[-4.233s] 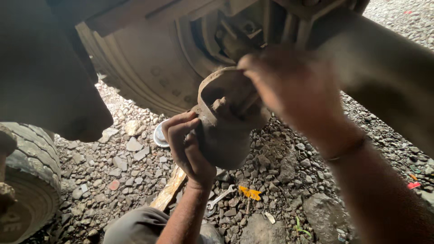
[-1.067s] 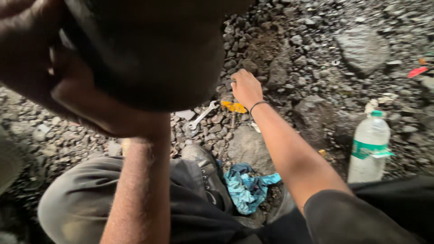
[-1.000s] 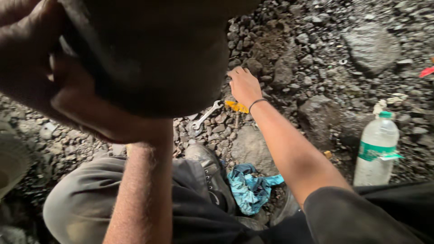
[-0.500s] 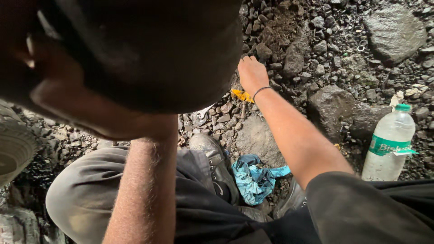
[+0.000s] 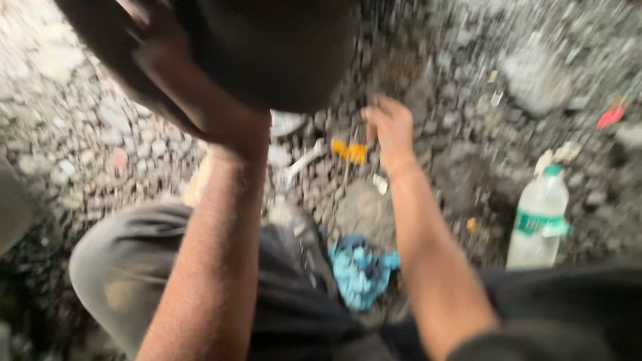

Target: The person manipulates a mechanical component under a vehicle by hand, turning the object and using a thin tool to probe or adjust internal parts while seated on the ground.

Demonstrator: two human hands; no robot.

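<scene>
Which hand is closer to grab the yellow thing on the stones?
The right hand, probably. It reaches down to the gravel beside the yellow thing. The left hand is raised, pressed on a big dark part.

Whole shot was motion-smeared for me, flat daylight on the gravel [image 5: 100,134], and a dark underexposed blob up at 12 o'clock.

Blurry view: left hand [image 5: 167,73] props a big dark metal part [image 5: 267,47] overhead; right hand [image 5: 391,130] down on gravel [image 5: 80,140] by yellow bit [image 5: 350,152]. Blue rag [image 5: 361,267], plastic bottle [image 5: 538,217] nearby.
</scene>
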